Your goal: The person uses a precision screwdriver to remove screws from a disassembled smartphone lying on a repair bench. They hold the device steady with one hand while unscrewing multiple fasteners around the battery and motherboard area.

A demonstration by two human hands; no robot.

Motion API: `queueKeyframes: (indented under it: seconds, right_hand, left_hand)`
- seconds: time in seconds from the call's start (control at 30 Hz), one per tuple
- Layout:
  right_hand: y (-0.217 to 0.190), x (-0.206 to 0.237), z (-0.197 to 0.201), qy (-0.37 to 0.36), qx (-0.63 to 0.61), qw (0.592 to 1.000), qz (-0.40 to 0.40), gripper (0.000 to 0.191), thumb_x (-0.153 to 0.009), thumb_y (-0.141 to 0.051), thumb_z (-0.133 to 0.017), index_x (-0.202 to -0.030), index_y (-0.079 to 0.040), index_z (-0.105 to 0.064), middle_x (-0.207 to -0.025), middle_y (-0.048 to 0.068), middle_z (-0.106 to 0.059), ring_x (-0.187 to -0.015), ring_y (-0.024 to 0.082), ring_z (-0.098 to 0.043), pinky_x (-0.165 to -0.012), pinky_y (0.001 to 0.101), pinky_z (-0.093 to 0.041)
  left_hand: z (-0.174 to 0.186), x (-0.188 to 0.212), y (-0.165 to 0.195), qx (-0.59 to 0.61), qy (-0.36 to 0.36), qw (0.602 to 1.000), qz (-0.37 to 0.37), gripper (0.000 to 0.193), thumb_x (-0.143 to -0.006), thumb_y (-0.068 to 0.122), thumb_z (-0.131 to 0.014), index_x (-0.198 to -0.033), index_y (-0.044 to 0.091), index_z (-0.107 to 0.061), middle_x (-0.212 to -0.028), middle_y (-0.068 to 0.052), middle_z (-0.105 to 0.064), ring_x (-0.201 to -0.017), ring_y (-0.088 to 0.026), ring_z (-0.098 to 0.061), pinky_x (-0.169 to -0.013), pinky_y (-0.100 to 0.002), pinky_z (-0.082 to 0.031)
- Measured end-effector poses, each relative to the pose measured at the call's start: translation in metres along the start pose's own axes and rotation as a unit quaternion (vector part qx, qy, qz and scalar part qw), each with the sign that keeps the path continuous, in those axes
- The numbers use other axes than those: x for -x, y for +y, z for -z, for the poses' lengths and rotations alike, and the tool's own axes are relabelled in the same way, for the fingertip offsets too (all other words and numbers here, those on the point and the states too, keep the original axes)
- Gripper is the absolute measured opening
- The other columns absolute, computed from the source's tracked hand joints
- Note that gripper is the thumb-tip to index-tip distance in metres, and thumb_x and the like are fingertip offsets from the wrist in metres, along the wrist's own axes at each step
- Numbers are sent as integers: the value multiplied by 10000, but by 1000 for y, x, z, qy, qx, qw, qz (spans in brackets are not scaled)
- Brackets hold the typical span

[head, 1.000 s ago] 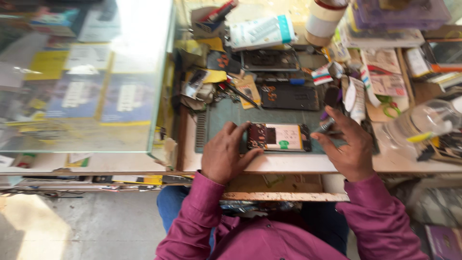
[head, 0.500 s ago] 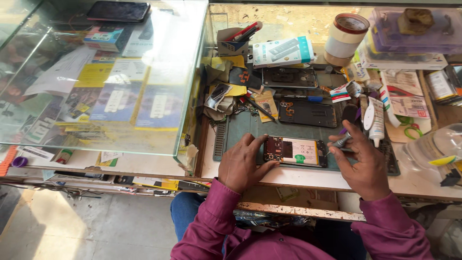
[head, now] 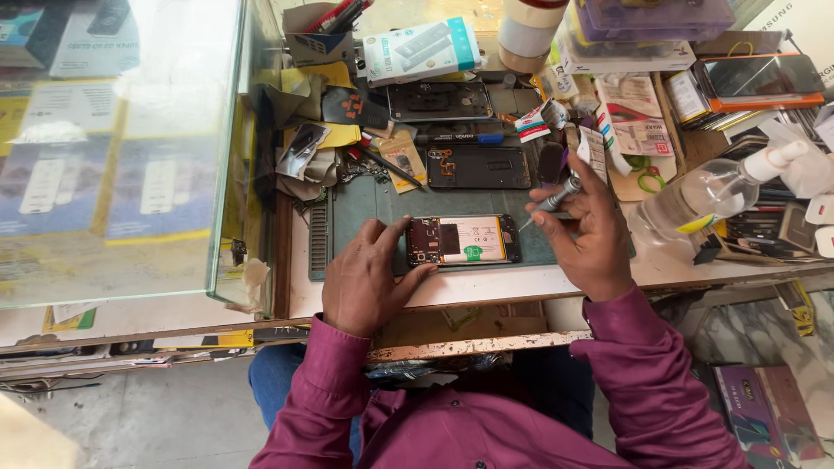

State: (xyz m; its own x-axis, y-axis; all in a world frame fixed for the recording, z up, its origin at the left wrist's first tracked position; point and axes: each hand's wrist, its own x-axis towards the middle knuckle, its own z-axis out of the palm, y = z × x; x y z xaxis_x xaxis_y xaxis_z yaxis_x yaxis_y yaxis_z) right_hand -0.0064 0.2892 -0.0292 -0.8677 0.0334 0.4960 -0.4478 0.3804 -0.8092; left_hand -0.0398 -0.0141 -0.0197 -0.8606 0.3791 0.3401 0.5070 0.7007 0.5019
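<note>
Cluttered desk [head: 695, 269] beside a glass counter [head: 130, 174]: an opened phone [head: 463, 241], back cover off, board and battery bare, lies on the green mat [head: 365, 213] near the front edge. Left hand [head: 369, 278] pins its end; right hand [head: 591, 234] grips a screwdriver [head: 549, 201], tip just off the phone's other end; reassembly seems undone

Clear glass display case [head: 130, 174] stands at the bench's left, flat packets showing through it. Dark green rubber work mat [head: 365, 204] covers the middle of the wooden bench. Behind it: white-and-teal rectangular carton [head: 421, 48], black phone back shell [head: 439, 100], a second dark phone frame [head: 482, 167]. Clear plastic spray bottle [head: 708, 193] lies tilted at right. White tape roll [head: 526, 30] stands at the back edge.
</note>
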Motion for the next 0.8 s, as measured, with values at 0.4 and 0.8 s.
queueKeyframes:
  seconds: [0.4, 0.8]
  right_hand:
    - [50, -56, -1, 24, -48, 996, -77, 233, -1080, -49, -623, -1228, -22, -446, -1063, 133, -710, -990, 194, -744, -834, 322, -650]
    - [61, -76, -18, -9, 78, 992, -95, 259, -1126, -229, -484, -1226, -25, -359, -892, 128, -679, -802, 205, -772, -674, 327, -661]
  left_hand:
    - [-1, 0, -2, -6, -1, 1000, -7, 707, -791, 488, -812, -1347, 98, -615, -988, -109, -603, -842, -316, -660, -682, -430, -546]
    - [-1, -2, 1, -14, -15, 1000, 10, 713, -780, 515, -814, -1339, 118, -618, -986, -110, -605, -835, -322, -663, -669, -438, -546]
